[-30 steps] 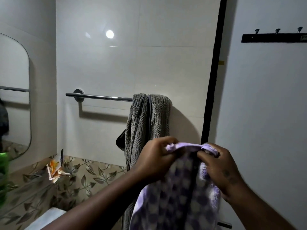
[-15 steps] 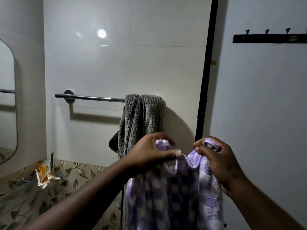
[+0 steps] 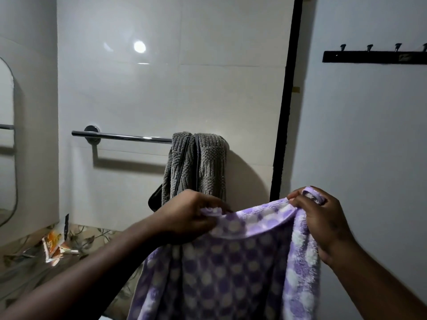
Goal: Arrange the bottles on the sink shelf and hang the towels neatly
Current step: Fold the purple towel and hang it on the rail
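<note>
Head view, left hand [image 3: 191, 215] and right hand [image 3: 323, 218] pinching purple dotted towel [image 3: 231, 273] top edge, grey towel [image 3: 198, 162] bunched at chrome towel rail [image 3: 122, 136] right end, left span bare, white tiled wall [image 3: 173, 88].

I am holding up a soft purple towel [image 3: 231, 273] with pale round spots on it. My left hand [image 3: 187, 218] is pinching its top edge on one side. My right hand [image 3: 323, 218] is gripping the top corner on the other side. The edge is sagging a little between them, and the rest is hanging down in folds. Behind it, a fuzzy grey towel [image 3: 208, 162] is hanging bunched up over the right end of the shiny towel bar [image 3: 122, 136].
</note>
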The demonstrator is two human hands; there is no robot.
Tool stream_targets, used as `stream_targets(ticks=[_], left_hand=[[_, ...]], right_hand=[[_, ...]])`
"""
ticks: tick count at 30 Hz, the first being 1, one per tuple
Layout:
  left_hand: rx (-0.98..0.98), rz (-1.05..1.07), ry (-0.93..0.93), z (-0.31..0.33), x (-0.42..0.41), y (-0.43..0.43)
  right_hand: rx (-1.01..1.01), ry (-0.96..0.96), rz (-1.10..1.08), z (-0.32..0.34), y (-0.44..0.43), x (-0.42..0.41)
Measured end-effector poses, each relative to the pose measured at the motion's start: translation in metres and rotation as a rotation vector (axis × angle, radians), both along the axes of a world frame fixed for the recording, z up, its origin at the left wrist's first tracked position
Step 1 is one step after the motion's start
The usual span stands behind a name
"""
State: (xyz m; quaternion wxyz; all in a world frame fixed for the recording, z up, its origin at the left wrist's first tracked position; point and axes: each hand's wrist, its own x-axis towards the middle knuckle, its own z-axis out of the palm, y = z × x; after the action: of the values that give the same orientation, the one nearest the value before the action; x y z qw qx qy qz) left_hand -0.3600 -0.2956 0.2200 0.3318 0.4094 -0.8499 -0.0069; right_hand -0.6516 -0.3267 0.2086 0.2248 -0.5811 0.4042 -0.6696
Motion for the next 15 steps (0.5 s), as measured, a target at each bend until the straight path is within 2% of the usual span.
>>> stream_targets(ticks=[1,3,8,10,12,13,15], left_hand=[[-0.012,-0.017,0.069,0.000,0.001,-0.001],[-0.074,-0.025,0.086,-0.001,0.005,-0.004],[-0.203,0.051,-0.285,-0.006,0.014,-0.006],[-0.290,0.063,-0.315,-0.008,0.017,-0.007],[-0.336,-0.004,-0.143,-0.012,0.017,-0.008],[-0.303,-0.059,0.044,-0.013,0.014,-0.005],[-0.073,-0.163,0.517,-0.015,0.002,-0.001]], right_hand=[[0.010,-0.017,-0.006,0.000,-0.002,0.000],[0.027,-0.041,-0.017,0.000,-0.003,0.000],[0.084,-0.141,-0.032,0.004,-0.009,-0.002],[0.104,-0.180,-0.034,0.003,-0.012,-0.004],[0.108,-0.187,-0.029,0.000,-0.013,-0.003],[0.102,-0.177,-0.024,-0.002,-0.013,-0.002],[0.091,-0.145,-0.002,-0.005,-0.013,0.002]])
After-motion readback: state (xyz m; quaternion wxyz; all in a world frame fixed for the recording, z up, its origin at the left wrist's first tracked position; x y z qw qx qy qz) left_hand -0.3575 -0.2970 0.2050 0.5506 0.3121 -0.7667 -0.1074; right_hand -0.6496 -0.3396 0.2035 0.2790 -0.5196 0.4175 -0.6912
